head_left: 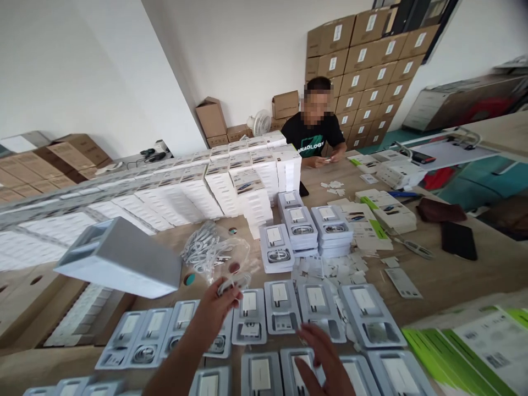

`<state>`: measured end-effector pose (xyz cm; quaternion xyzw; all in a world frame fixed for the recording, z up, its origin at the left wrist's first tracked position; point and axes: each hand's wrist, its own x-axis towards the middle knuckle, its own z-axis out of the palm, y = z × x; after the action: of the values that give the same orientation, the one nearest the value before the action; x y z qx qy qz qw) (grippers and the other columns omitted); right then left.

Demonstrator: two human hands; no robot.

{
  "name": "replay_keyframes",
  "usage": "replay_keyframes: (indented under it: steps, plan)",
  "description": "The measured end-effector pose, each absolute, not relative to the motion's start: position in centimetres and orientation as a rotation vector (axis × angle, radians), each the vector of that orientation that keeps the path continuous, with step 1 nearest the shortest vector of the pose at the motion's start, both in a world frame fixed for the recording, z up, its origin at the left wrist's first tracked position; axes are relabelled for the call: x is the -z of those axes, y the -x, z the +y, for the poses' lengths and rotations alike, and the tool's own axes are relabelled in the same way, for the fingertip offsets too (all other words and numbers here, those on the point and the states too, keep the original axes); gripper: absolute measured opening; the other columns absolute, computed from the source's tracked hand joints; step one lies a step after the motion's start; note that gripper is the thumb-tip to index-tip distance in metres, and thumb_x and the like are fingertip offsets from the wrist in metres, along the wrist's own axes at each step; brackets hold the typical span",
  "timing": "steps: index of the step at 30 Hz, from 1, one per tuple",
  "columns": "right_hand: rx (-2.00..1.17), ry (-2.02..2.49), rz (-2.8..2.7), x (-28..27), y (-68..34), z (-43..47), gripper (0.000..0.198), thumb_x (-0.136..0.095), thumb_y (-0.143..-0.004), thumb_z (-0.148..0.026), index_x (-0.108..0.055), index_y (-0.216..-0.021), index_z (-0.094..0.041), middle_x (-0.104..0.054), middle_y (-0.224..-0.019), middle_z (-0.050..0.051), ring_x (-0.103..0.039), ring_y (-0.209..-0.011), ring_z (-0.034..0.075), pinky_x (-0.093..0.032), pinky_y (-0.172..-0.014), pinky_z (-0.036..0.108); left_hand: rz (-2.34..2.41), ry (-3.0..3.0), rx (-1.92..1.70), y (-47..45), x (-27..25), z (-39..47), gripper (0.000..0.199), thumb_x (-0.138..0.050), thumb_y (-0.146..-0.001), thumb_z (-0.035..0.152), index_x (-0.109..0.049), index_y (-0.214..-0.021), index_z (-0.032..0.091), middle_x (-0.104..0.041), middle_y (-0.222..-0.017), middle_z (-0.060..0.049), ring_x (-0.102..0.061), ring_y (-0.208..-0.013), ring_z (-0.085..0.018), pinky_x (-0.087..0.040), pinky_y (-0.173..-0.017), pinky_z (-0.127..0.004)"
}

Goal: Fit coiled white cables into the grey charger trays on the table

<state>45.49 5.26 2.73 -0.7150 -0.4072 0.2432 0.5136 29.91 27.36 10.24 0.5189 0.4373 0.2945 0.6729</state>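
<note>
My left hand [215,309] is closed on a coiled white cable [242,281], held just above a row of grey-blue plastic trays. Directly under it is a tray [235,335] with a white power adapter [249,302] in its upper compartment and a small printed card in the lower one. My right hand [324,360] hovers over the nearer trays, its fingers spread and nothing in them. Coiled cables lie in several trays to the left, such as this cable [144,355]. Beyond my left hand, loose white cables [206,247] lie heaped on clear plastic bagging.
Filled trays [297,223] are stacked mid-table. A long wall of white boxes [181,195] stands behind. A tall stack of grey trays [127,258] leans at left. Green-white packaging [466,352] lies at right. Across the table sits a person [315,135], hands on small pieces.
</note>
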Motion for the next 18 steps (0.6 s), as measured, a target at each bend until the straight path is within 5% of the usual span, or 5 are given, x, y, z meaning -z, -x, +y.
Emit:
replay_keyframes:
  steps: [4, 7, 10, 14, 18]
  plan:
    - [-0.387, 1.670, -1.172, -6.6, -46.4, 8.2, 0.053, -0.052, -0.091, -0.036, -0.036, -0.142, -0.032, -0.031, -0.150, 0.007, -0.035, -0.136, 0.028, -0.042, -0.105, 0.044, 0.786, -1.119, -0.419, -29.6, -12.1, 21.3, 0.027, -0.075, -0.076, 0.034, -0.059, -0.088, 0.016, -0.061, -0.079, -0.003, -0.059, -0.074, -0.014, -0.050, -0.069, -0.027]
    - [-0.540, 1.605, -1.307, -9.7, -45.9, 9.3, 0.038, -0.056, -0.090, -0.030, -0.053, -0.127, -0.029, -0.054, -0.125, 0.007, -0.056, -0.110, 0.022, -0.049, -0.091, 0.035, 0.683, -1.173, -0.310, -27.8, -13.4, 18.9, 0.026, -0.074, -0.077, 0.034, -0.059, -0.086, 0.015, -0.059, -0.078, -0.002, -0.060, -0.078, -0.016, -0.051, -0.076, -0.031]
    - [-0.703, 1.565, -1.369, -11.3, -43.8, 9.8, 0.008, -0.061, -0.087, -0.026, -0.066, -0.094, -0.025, -0.061, -0.092, 0.001, -0.059, -0.078, 0.015, -0.048, -0.068, 0.027, 0.733, -1.166, -0.227, -24.4, -14.3, 18.3, 0.033, -0.066, -0.082, 0.046, -0.056, -0.091, 0.016, -0.061, -0.089, -0.006, -0.065, -0.081, -0.020, -0.053, -0.068, -0.032]
    - [-0.589, 1.534, -1.505, -12.0, -39.7, 10.7, 0.007, -0.062, -0.086, -0.022, -0.067, -0.090, -0.024, -0.060, -0.094, 0.001, -0.058, -0.084, 0.015, -0.046, -0.074, 0.027, 0.849, -1.262, -0.112, -19.4, -13.8, 18.9, 0.046, -0.042, -0.087, 0.064, -0.050, -0.085, 0.019, -0.061, -0.076, -0.003, -0.058, -0.054, -0.015, -0.035, -0.041, -0.023]
    - [-0.102, 1.736, -1.835, -13.8, -34.9, 12.1, 0.013, -0.057, -0.088, -0.019, -0.068, -0.082, -0.022, -0.063, -0.095, 0.006, -0.055, -0.095, 0.022, -0.040, -0.084, 0.035, 0.901, -1.358, -0.405, -15.7, -11.9, 19.6, 0.042, -0.049, -0.085, 0.060, -0.048, -0.075, 0.020, -0.042, -0.064, 0.005, -0.040, -0.054, -0.009, -0.031, -0.049, -0.021]
